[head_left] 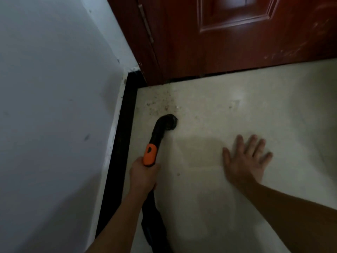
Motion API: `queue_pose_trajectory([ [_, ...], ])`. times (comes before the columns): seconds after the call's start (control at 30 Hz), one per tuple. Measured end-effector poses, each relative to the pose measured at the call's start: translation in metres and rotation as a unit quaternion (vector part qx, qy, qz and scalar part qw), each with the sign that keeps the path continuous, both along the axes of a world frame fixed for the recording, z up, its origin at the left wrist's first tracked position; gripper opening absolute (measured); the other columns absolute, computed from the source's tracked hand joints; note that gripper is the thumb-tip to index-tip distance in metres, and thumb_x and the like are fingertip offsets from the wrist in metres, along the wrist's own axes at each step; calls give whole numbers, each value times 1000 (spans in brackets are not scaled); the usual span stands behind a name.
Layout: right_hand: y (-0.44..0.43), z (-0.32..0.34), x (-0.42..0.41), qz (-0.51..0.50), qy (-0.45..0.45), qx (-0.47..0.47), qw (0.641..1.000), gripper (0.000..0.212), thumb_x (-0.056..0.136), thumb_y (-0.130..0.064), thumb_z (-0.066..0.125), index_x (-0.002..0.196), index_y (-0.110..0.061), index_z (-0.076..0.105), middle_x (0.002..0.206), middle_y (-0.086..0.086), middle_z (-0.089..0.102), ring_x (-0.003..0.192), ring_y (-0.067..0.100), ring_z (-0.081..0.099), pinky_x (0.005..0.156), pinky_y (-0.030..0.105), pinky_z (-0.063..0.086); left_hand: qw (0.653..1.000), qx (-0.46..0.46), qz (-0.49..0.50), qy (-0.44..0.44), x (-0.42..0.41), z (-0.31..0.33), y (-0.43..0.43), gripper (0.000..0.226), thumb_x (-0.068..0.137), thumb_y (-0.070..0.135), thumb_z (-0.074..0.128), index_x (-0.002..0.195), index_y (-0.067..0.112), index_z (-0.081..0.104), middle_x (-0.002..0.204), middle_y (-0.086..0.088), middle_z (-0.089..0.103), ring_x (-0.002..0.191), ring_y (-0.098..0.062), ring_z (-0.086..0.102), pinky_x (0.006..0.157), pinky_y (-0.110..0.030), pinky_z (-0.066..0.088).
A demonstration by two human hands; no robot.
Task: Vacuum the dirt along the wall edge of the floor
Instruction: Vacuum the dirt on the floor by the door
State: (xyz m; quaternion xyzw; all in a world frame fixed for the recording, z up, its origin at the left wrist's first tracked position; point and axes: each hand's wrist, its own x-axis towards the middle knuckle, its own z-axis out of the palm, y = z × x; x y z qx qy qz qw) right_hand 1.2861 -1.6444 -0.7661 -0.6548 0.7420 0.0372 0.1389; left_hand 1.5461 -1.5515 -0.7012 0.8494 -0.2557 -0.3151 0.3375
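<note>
My left hand [144, 177] grips the orange-and-black handle of a vacuum wand [150, 155]. Its black curved nozzle [168, 122] rests on the pale tiled floor [228, 110], just below a scatter of brown dirt specks [160, 103] in the corner where the black skirting [125, 125] meets the door. The black hose [153, 225] trails back under my left forearm. My right hand [248, 159] lies flat on the floor to the right of the nozzle, its fingers spread and holding nothing.
A white wall [54, 106] fills the left side, edged by the black skirting. A dark red wooden door [237, 42] shuts off the far side. A few crumbs [178, 174] lie on the tiles between my hands.
</note>
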Motion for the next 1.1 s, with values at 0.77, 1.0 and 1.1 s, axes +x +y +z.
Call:
queue_pose_trajectory([
  [0.77, 0, -3, 3, -18, 16, -9, 1000, 76, 91, -64, 5, 157, -25, 6, 163, 16, -7, 149, 35, -15, 117, 59, -6, 986, 32, 70, -145, 62, 15, -76, 20, 80, 20, 65, 87, 3, 57, 78, -14, 60, 79, -35, 64, 68, -39, 53],
  [1.0, 1, -5, 4, -24, 30, 2, 999, 80, 88, -65, 5, 157, -26, 5, 163, 15, -8, 149, 34, -16, 117, 59, -3, 984, 11, 44, -170, 93, 4, -148, 23, 89, 28, 60, 87, 6, 52, 84, -11, 60, 77, -30, 60, 67, -35, 50],
  [1.1, -2, -5, 5, -24, 29, 4, 999, 78, 90, -64, 9, 157, -26, 4, 163, 16, -10, 148, 35, -17, 117, 59, -3, 984, 17, 42, -173, 102, 1, -163, 21, 87, 28, 61, 83, 11, 51, 72, -2, 52, 74, -28, 59, 65, -33, 47],
])
